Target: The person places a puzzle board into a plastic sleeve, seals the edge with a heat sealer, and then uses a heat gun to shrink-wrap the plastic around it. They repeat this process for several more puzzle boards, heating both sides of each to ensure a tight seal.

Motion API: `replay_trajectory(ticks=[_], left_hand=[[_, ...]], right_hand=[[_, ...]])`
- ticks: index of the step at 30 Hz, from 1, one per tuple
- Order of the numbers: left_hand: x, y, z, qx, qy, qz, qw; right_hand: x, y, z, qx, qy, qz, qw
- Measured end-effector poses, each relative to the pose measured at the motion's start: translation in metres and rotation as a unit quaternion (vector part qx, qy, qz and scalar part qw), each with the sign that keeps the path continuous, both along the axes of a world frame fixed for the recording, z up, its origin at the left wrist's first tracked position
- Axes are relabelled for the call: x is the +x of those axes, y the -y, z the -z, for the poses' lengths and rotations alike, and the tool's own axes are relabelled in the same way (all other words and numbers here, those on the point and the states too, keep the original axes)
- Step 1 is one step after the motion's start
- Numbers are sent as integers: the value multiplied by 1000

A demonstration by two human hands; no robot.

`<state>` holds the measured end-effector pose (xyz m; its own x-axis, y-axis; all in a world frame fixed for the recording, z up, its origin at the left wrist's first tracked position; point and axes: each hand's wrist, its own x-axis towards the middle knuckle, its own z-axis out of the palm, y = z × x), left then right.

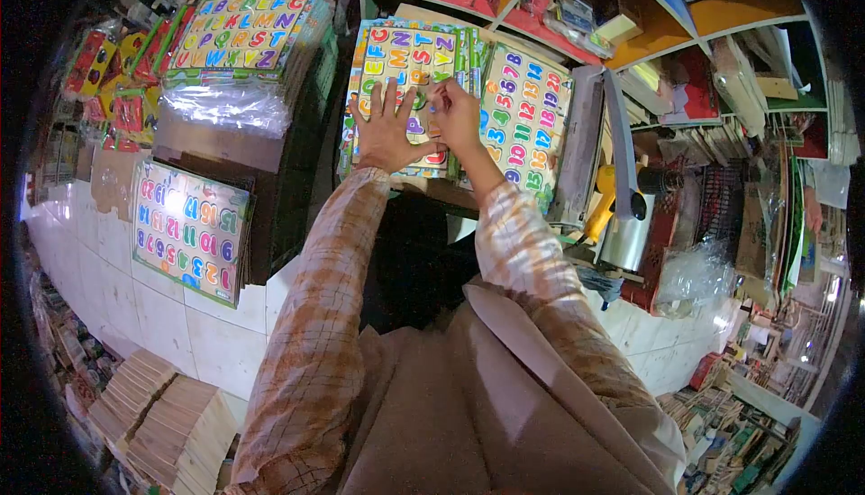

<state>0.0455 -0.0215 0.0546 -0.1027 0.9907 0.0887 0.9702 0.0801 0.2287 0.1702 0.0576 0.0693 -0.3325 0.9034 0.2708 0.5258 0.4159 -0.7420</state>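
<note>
An alphabet puzzle board [420, 52] with bright raised letters lies on a stack on the work surface in front of me. My left hand [386, 132] rests flat on its lower left part, fingers spread and thumb pointing right. Over the board's right side is my right hand [458, 119], with its fingertips pinched together. Whatever those fingertips hold, if anything, is too small to make out. Both hands cover some of the letters. Just right of the right hand lies a number puzzle board [525, 121] with coloured numerals.
At the left, more alphabet boards [243, 31] top a tall wrapped stack, with number boards [189, 229] leaning below. A yellow-handled tool [602, 205] sits right of the work surface. Shelves [757, 9] full of materials line the right. Wooden blocks [158, 423] fill the lower left floor.
</note>
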Motion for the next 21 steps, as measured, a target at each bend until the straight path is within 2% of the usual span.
replay_trajectory(ticks=[4, 7, 10, 13, 16, 19, 21], left_hand=[[-1, 0, 3, 12, -14, -3, 1000], [0, 0, 1, 6, -9, -2, 1000], [0, 0, 2, 7, -18, -5, 1000], [0, -1, 5, 17, -26, -5, 1000], [0, 0, 7, 24, -15, -4, 1000], [-1, 0, 7, 43, 6, 0, 999], [-1, 0, 8, 45, 10, 2, 999]], right_hand=[[13, 27, 6, -87, -28, -44, 995], [15, 30, 20, -32, -44, -38, 998], [15, 31, 17, -44, -27, -36, 998], [14, 30, 15, 32, 21, -51, 998], [12, 31, 11, 39, 20, -47, 998], [6, 28, 1, -55, -48, -20, 997], [3, 22, 16, -53, -47, -22, 997]])
